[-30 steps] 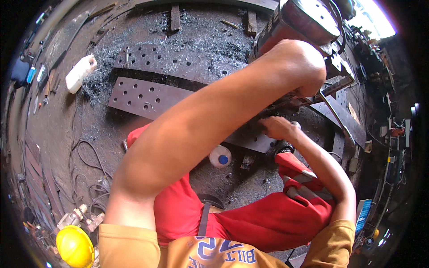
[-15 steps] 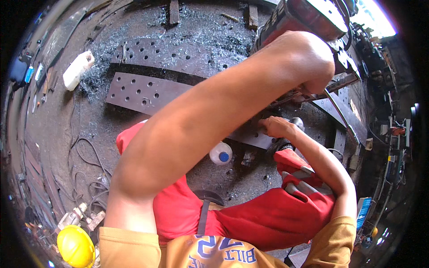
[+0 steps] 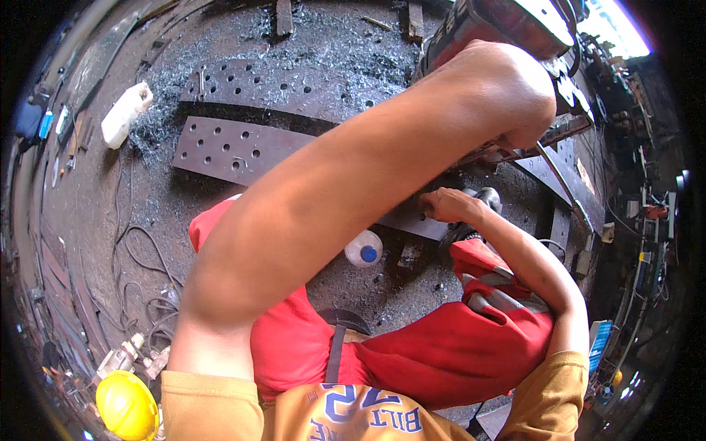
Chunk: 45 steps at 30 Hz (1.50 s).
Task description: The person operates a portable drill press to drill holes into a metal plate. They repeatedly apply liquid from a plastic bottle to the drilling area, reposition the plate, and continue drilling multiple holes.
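Observation:
My left arm reaches across the view to a red and dark machine [image 3: 507,29], which looks like a portable drill. My left hand [image 3: 518,88] is closed beside its body; a slim metal rod [image 3: 562,176] comes out from under the curled fingers. Below that forearm, my right hand [image 3: 448,206] is low over the end of a dark steel plate [image 3: 213,147] with rows of holes. Its fingers are bent together; whatever they pinch is too small or hidden to name. The forearm covers the plate's middle and part of the machine.
A second drilled plate [image 3: 257,81] lies behind, strewn with metal shavings. A white jug [image 3: 126,116] lies at the left; a bottle with a blue cap [image 3: 364,250] stands between my legs. A cable [image 3: 151,253] loops near a yellow helmet [image 3: 126,404].
My right hand has shifted slightly left, its fingers drawn in more. The left hand has risen a little and stays closed at the machine.

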Tool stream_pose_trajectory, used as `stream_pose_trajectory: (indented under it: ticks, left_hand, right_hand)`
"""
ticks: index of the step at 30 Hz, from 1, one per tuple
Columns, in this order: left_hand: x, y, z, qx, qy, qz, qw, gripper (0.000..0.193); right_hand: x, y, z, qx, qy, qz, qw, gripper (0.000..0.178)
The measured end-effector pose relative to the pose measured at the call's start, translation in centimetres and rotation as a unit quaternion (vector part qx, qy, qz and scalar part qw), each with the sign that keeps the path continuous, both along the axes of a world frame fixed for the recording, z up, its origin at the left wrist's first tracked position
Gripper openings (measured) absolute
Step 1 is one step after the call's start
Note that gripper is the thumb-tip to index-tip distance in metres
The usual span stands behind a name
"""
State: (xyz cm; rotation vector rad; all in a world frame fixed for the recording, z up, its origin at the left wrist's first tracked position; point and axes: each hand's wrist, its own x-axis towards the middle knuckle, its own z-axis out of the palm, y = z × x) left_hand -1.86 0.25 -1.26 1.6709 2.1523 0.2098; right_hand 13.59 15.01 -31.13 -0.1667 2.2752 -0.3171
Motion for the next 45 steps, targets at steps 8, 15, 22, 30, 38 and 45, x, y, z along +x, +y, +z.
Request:
stream_pose_trajectory:
  ticks: [8,15,22,30,38,45]
  left_hand:
    - [1.2,-2.8,2.2,0.018,-0.004,0.064,0.998,0.046]
    - [1.0,-0.9,2.5,-0.036,-0.023,0.104,0.994,0.045]
    - [0.1,-2.1,1.4,0.021,-0.008,0.038,0.999,0.044]
    - [0.2,-1.7,0.9,0.032,-0.004,0.020,0.999,0.040]
    - [0.0,-2.0,1.0,0.031,-0.007,0.008,0.999,0.037]
    - [0.0,-2.0,0.9,0.035,-0.005,0.002,0.999,0.034]
  right_hand:
    - [0.9,1.3,-0.8,-0.023,0.036,-0.002,0.999,0.040]
    - [0.4,0.9,-0.6,-0.010,0.020,0.010,1.000,0.037]
    - [0.4,0.5,0.4,-0.020,0.016,-0.023,0.999,0.036]
    - [0.3,0.2,0.8,-0.009,0.007,-0.036,0.999,0.033]
    - [0.4,0.9,0.0,-0.028,0.037,-0.019,0.999,0.031]
    - [0.5,0.6,0.3,-0.030,0.058,-0.020,0.998,0.033]
